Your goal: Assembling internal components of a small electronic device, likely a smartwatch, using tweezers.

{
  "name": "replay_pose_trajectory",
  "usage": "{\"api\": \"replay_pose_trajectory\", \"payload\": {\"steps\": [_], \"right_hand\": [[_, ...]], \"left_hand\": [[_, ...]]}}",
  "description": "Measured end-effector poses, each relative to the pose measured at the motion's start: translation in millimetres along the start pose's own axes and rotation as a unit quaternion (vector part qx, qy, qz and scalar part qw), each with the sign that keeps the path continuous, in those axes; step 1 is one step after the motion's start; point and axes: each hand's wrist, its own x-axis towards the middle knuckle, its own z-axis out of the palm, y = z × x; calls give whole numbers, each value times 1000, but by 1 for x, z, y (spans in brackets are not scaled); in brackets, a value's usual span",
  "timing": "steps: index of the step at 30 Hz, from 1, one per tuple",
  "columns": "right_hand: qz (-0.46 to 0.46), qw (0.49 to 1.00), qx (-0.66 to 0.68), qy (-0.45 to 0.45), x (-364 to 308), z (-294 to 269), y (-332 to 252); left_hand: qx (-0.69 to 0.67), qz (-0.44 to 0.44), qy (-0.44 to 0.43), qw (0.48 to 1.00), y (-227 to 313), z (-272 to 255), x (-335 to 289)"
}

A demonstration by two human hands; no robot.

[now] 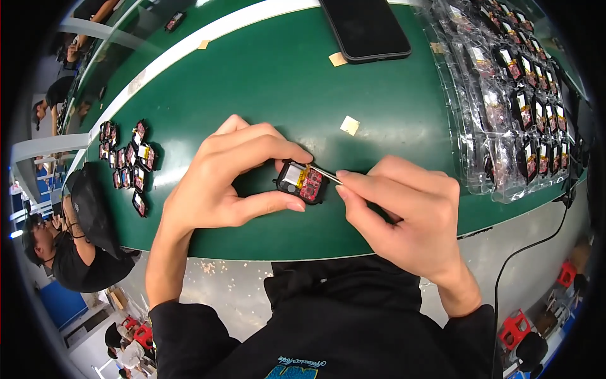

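The left hand (218,183) holds a small black device case (301,182) just above the green desk (265,82), near its front edge; the thumb presses the case's near side and the curled forefinger closes over its far side, so the fingers are narrowed tight around it. The case lies open toward the camera, showing a red circuit board on its right part and a pale, yellow-edged cell on its left. The right hand (404,215) comes in from the right, its thumb and forefinger pinched together on a thin pale tool (327,175), which looks like tweezers or a slim pick; its tip touches the upper right edge of the case, by the red board. The other fingers of the right hand are folded under the palm. On the left part of the desk lies a loose cluster of similar small black units (129,161), well apart from the hands. Along the right side sit clear plastic trays (505,82) with rows of the same kind of part in their pockets. A dark phone (366,26) lies face up at the far edge of the desk, and a small tan square of tape or paper (349,125) rests on the green surface between the phone and the hands. A black cable (536,243) hangs off the desk's right front edge.
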Motion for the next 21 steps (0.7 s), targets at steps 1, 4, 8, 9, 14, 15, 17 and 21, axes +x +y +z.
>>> {"api": "replay_pose_trajectory", "payload": {"steps": [1, 4, 8, 9, 14, 15, 17, 21], "right_hand": [[-22, 1000, -19, -6, 0, 1, 1], [-99, 986, -127, -30, -4, 4, -2], [-82, 994, -73, 14, 0, 0, -5], [-94, 992, -85, 27, 3, -3, -7], [5, 992, 10, 125, -5, -7, -2], [14, 991, 36, 127, -7, -4, 0], [24, 988, 59, 142, -8, -2, -1], [45, 982, 87, 163, -10, -7, 0]], "left_hand": [[2, -3, -3, 1000, 1, -1, 1], [6, 3, 5, 1000, 1, -1, 3], [8, -10, 7, 1000, 11, -8, 6], [22, -5, 12, 1000, 16, -10, 6], [66, 13, 0, 998, 14, 2, 2], [73, 3, -7, 997, 15, 4, -1], [94, -14, -17, 995, 23, 3, 1], [82, -28, -6, 996, 20, 7, 5]]}}
